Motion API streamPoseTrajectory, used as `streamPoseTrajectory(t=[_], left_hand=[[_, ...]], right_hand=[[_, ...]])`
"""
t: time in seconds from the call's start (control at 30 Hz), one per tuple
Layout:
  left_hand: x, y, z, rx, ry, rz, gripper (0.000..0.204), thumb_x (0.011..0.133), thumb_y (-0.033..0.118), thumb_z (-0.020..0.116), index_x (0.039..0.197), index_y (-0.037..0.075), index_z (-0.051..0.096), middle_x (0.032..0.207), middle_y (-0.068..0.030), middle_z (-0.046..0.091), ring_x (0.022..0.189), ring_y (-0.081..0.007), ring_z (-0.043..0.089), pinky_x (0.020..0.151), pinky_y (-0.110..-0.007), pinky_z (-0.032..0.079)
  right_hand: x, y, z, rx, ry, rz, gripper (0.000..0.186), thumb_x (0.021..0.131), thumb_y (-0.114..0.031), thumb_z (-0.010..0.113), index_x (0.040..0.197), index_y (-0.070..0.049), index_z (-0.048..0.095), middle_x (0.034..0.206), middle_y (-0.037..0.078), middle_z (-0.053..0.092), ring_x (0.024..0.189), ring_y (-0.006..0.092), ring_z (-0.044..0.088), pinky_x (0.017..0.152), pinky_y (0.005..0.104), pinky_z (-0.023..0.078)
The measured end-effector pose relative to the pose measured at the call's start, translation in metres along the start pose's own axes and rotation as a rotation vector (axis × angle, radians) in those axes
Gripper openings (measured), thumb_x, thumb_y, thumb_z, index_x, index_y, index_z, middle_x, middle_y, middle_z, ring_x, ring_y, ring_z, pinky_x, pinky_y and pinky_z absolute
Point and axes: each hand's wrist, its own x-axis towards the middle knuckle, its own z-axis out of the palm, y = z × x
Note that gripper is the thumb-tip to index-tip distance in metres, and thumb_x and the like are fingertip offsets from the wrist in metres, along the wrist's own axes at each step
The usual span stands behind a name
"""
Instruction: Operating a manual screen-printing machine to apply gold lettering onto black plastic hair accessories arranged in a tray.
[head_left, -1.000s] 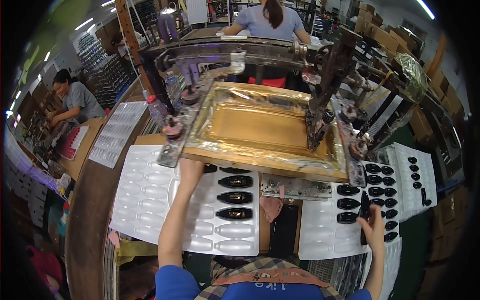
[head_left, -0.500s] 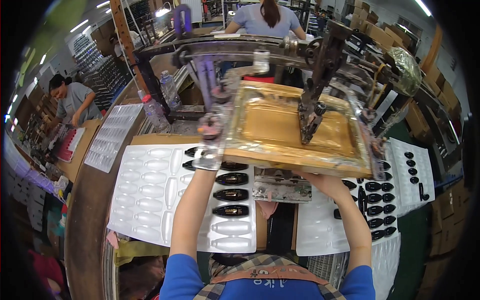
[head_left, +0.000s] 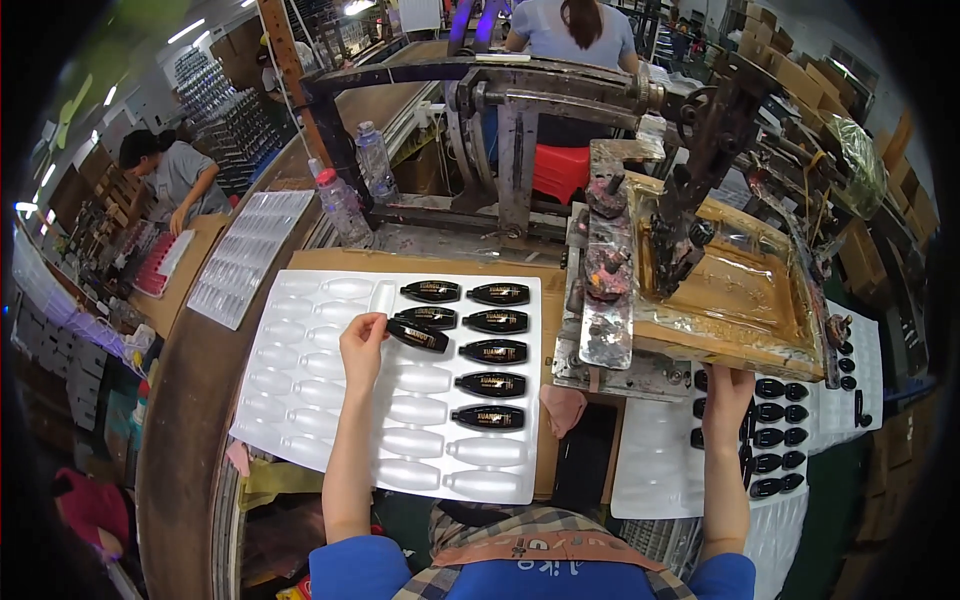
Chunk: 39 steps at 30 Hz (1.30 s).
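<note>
Since the earlier frames the left hand [head_left: 362,340] has come off the corner of the gold printing frame [head_left: 740,300] and gone to the white blister tray [head_left: 300,400], where it is now pinched on a black oval piece [head_left: 418,335]. Meanwhile the right hand [head_left: 727,392] has moved up to the frame's near edge.

Left hand: thumb and fingers closed on the left end of the black oval piece, which lies tilted over the tray's second row, touching the tray just left of the seated pieces.

Right hand: fingers raised against the underside of the frame's near edge. Its grip is hidden by the frame, so whether it is closed on anything cannot be told.

Blister tray: white, with rows of oval pockets. Seven further black pieces [head_left: 493,351] sit in its upper right pockets; the remaining pockets show bare white.

Right of the blister tray stands the printing frame with its metal side plate [head_left: 607,300]. Below the frame lies a second tray [head_left: 650,470] with more black pieces [head_left: 771,437].

Beyond the blister tray's far edge stand two clear plastic bottles [head_left: 342,205]. Farther off, one person [head_left: 170,175] works at the left and another [head_left: 570,30] stands behind the machine.
</note>
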Motion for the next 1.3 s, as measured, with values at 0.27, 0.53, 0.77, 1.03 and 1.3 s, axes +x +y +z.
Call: streamPoseTrajectory(t=[0.27,0.53,0.77,1.03,1.3], left_hand=[[-0.017,0.004,0.003,0.772,0.037,0.231,0.011,0.078,0.008,0.057,0.085,0.000,0.058,0.076,-0.0134,0.057,0.070,-0.0231,0.055,0.065,-0.029,0.043],[-0.009,0.222,0.109,0.078,-0.185,0.638,0.013,0.084,0.006,0.050,0.092,-0.002,0.058,0.072,-0.0030,0.054,0.064,-0.0069,0.046,0.058,-0.020,0.038],[0.015,0.324,0.191,-0.421,-0.870,-0.057,0.029,0.088,0.033,0.047,0.087,0.003,0.050,0.068,-0.0035,0.051,0.046,-0.0034,0.038,0.037,-0.018,0.025],[0.010,0.354,0.204,-0.406,-0.676,-0.262,0.019,0.086,0.021,0.051,0.081,0.003,0.047,0.069,-0.0075,0.048,0.045,-0.0040,0.033,0.035,-0.015,0.026],[0.010,0.360,0.196,-0.418,-0.664,-0.256,0.018,0.084,0.020,0.054,0.084,0.003,0.046,0.073,-0.0085,0.048,0.050,-0.0076,0.042,0.038,-0.017,0.033]], right_hand=[[-0.026,-0.004,-0.068,-0.242,-0.072,-0.012,0.041,0.085,-0.009,0.047,0.122,0.003,0.035,0.121,0.012,0.043,0.098,0.0187,0.052,0.079,0.0300,0.045],[-0.036,-0.015,-0.069,-0.208,-0.163,-0.042,0.047,0.077,0.001,0.054,0.121,0.001,0.039,0.131,0.012,0.033,0.114,0.0178,0.040,0.092,0.0263,0.033],[-0.062,-0.046,-0.063,-0.268,-0.298,-0.102,0.049,0.071,0.005,0.058,0.117,0.001,0.042,0.132,0.016,0.030,0.112,0.0207,0.043,0.090,0.0291,0.038],[-0.054,-0.042,-0.073,-0.216,-0.194,-0.151,0.048,0.070,0.005,0.057,0.116,0.002,0.042,0.131,0.014,0.032,0.113,0.0215,0.042,0.091,0.0301,0.038],[0.003,-0.045,-0.019,-0.270,-0.369,-0.267,0.046,0.070,0.002,0.061,0.111,0.000,0.041,0.131,0.014,0.032,0.103,0.0178,0.048,0.079,0.0248,0.042]])
